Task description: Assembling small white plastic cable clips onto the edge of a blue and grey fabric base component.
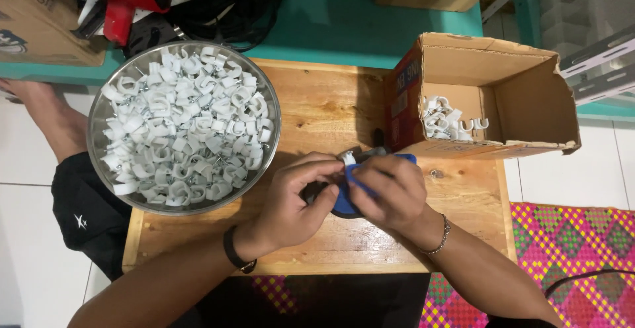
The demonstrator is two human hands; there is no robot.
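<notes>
I am pinching a white cable clip [348,158] at the jaws of the blue-handled pliers [345,194], low over the wooden table [317,103]. My left hand [294,199] is closing its fingertips on the clip; my right hand [390,192] is wrapping the handles. I judge it best to be keeping the clip square before squeezing. The steel bowl [99,113] of clips is sitting left, the cardboard box [522,96] right.
</notes>
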